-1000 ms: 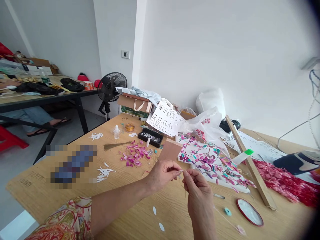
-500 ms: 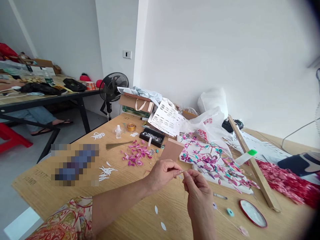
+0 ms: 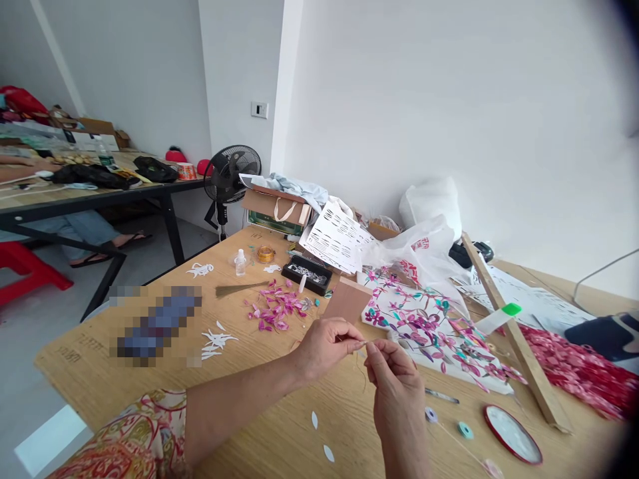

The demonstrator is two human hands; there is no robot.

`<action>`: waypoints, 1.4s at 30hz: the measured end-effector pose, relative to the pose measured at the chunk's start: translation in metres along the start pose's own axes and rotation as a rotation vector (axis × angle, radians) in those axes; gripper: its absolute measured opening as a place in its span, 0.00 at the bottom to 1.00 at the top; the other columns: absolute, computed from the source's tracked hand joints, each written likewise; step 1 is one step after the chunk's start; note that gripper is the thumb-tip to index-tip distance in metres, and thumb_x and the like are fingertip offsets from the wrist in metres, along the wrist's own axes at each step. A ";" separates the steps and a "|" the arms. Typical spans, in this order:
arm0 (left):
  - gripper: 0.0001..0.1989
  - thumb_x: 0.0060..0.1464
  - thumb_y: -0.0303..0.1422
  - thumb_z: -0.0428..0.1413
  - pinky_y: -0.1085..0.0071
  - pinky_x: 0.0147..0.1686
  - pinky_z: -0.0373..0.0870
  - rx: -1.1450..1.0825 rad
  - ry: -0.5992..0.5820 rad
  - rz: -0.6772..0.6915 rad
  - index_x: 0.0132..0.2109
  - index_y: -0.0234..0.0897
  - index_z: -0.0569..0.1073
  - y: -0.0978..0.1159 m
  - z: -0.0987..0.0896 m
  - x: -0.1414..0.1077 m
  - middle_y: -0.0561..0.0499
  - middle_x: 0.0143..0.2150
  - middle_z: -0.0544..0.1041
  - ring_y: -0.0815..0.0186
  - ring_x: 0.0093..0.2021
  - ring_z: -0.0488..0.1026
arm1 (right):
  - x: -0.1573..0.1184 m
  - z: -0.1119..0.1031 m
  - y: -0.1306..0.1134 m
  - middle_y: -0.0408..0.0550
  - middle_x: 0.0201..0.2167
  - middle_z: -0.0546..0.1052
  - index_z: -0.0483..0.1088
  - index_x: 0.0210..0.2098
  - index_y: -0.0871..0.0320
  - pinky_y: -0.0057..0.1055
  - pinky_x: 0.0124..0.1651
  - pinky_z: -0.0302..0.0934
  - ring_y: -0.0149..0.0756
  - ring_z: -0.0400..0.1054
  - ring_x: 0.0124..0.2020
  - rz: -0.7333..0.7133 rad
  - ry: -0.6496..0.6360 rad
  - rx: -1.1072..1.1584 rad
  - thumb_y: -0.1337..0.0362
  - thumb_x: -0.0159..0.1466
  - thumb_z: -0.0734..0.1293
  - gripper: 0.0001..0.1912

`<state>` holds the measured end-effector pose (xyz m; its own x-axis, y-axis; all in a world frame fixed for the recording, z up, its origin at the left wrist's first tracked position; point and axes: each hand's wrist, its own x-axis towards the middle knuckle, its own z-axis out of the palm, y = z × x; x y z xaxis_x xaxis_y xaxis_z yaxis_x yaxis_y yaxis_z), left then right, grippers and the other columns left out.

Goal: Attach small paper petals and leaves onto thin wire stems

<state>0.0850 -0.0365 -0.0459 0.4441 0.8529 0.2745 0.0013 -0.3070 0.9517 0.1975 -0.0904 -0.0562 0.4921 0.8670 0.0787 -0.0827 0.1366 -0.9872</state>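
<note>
The left hand (image 3: 327,346) and the right hand (image 3: 394,372) are positioned above the wooden desk (image 3: 269,406), with their fingertips meeting or nearly meeting. Each hand is closed in a narrow thumb-and-finger pinch on a small, thin piece (image 3: 364,344) located between the two sets of fingertips — its exact form is too small to tell. A fine thread (image 3: 364,376) hangs in a loose curve below the pinch point, beside the right hand. A flat brown board (image 3: 347,301) lies just beyond the left hand. To the left of the board are a loose cluster of pink petals (image 3: 277,307), a black tray (image 3: 307,275) containing small pieces, and a bundle of thin brown strands (image 3: 240,289). A small clear bottle (image 3: 240,263) with a white cap stands near a coil of amber wire (image 3: 265,253). White slender cutouts (image 3: 215,342) lie near the left side of the desk; two white leaf-shaped pieces (image 3: 321,436) lie apart from them, between the left forearm and the right wrist. Beyond the right hand, pink, purple and teal flower sprays (image 3: 429,322) are spread on white sheeting. A wooden bar (image 3: 519,339) lies to the right of the sprays, with red and pink material (image 3: 574,366) on its far side. To the right of the right hand are a slim pen-like tool (image 3: 442,396), a lilac spool (image 3: 430,415), a teal spool (image 3: 465,430) and a red-rimmed oval dish (image 3: 513,434) — all resting on the desk.
</note>
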 end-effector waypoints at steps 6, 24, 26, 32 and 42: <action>0.07 0.46 0.31 0.55 0.78 0.25 0.61 -0.122 0.007 -0.079 0.30 0.32 0.75 -0.004 0.001 -0.001 0.53 0.24 0.68 0.73 0.24 0.64 | 0.000 0.002 0.002 0.35 0.13 0.63 0.67 0.25 0.59 0.20 0.19 0.46 0.22 0.52 0.17 -0.005 0.001 -0.001 0.57 0.48 0.70 0.12; 0.09 0.54 0.27 0.48 0.76 0.33 0.64 0.605 -0.074 0.315 0.32 0.33 0.73 -0.009 -0.012 -0.001 0.49 0.31 0.72 0.69 0.32 0.69 | -0.011 0.003 0.000 0.45 0.22 0.71 0.70 0.26 0.57 0.26 0.25 0.53 0.31 0.63 0.22 -0.535 -0.135 -0.847 0.60 0.59 0.58 0.12; 0.10 0.55 0.27 0.47 0.75 0.32 0.63 0.672 -0.189 0.327 0.31 0.32 0.73 -0.006 -0.015 0.000 0.48 0.31 0.71 0.68 0.32 0.68 | -0.007 -0.003 -0.013 0.45 0.22 0.70 0.70 0.26 0.56 0.26 0.23 0.52 0.31 0.63 0.21 -0.595 -0.230 -0.937 0.61 0.61 0.56 0.14; 0.03 0.46 0.28 0.56 0.77 0.29 0.62 0.033 -0.349 -0.024 0.29 0.32 0.73 0.008 -0.021 0.001 0.53 0.25 0.70 0.73 0.27 0.66 | 0.022 -0.027 -0.033 0.43 0.22 0.70 0.69 0.24 0.56 0.26 0.26 0.56 0.31 0.62 0.23 -0.483 -0.495 -0.842 0.60 0.60 0.59 0.12; 0.04 0.47 0.27 0.54 0.76 0.30 0.62 0.173 -0.077 0.017 0.28 0.32 0.73 0.003 -0.016 0.003 0.52 0.26 0.71 0.71 0.28 0.67 | -0.009 -0.014 -0.013 0.43 0.20 0.67 0.69 0.27 0.57 0.24 0.23 0.53 0.29 0.61 0.20 -0.583 -0.350 -0.893 0.60 0.62 0.56 0.14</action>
<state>0.0719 -0.0277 -0.0398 0.5122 0.8145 0.2724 0.1446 -0.3945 0.9075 0.2065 -0.1070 -0.0458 -0.0295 0.8888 0.4573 0.8008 0.2948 -0.5213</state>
